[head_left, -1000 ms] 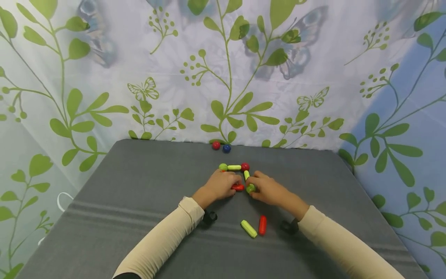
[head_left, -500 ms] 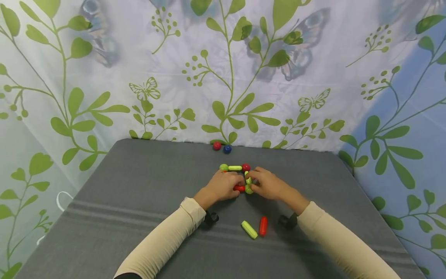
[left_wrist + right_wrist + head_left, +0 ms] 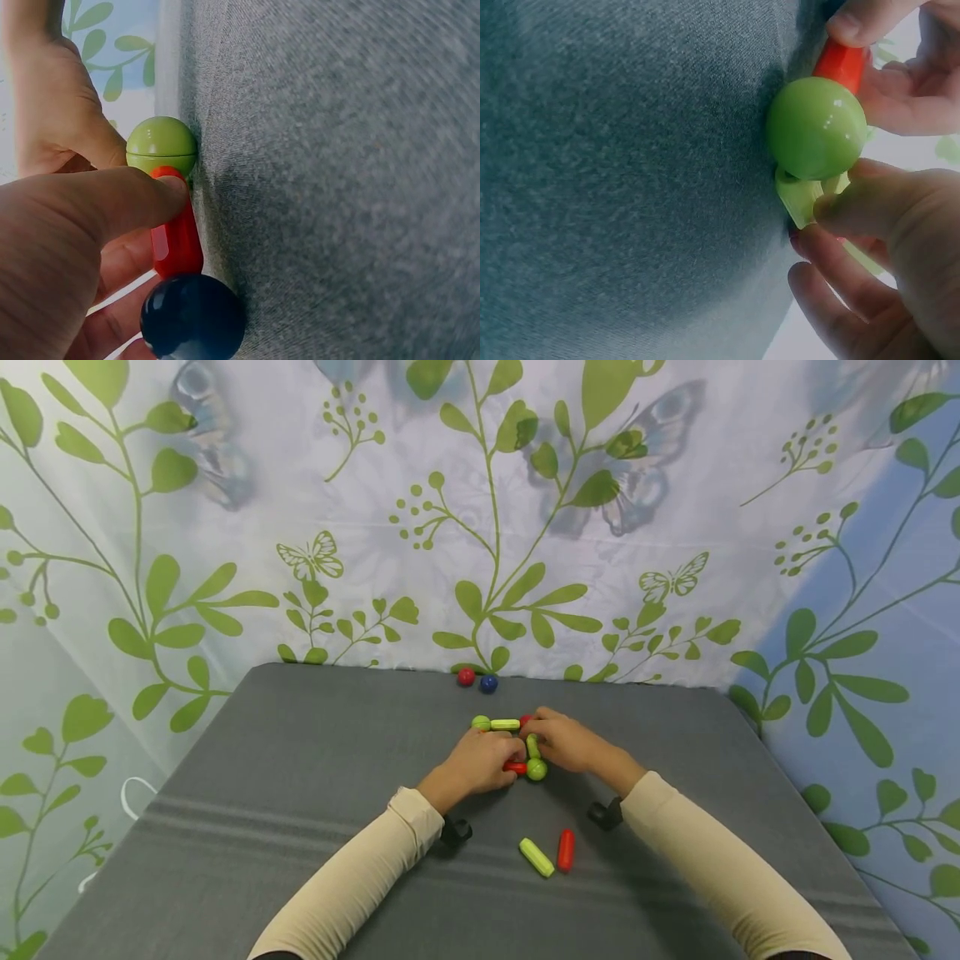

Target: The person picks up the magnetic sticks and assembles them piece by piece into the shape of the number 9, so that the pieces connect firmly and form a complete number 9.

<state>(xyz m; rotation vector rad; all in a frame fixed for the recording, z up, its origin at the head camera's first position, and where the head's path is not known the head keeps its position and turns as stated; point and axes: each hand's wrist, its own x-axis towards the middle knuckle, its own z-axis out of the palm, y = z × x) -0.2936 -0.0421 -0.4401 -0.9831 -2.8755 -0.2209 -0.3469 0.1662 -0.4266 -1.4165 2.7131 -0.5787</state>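
Note:
Thumb and fingers of my left hand (image 3: 480, 760) pinch a red rod (image 3: 177, 236) lying low over the table. A glossy dark blue ball (image 3: 193, 319) touches one end of that rod, and a green ball (image 3: 536, 769) touches the other. From the green ball a yellow-green rod (image 3: 799, 196) runs toward a red ball (image 3: 526, 722), which is partly covered. My right hand (image 3: 566, 741) pinches this yellow-green rod near its far end. Beyond, another yellow-green rod (image 3: 505, 725) joins the red ball to a second green ball (image 3: 481, 722).
A loose yellow-green rod (image 3: 536, 857) and a red rod (image 3: 566, 850) lie nearer on the grey table (image 3: 337, 877). Another red ball (image 3: 466, 677) and a blue ball (image 3: 489, 683) sit at the back edge, before a leaf-patterned curtain (image 3: 375, 527).
The near green ball has come left against the red rod's end. My right hand has left that ball and moved away from me along the yellow-green rod. My left hand keeps its grip.

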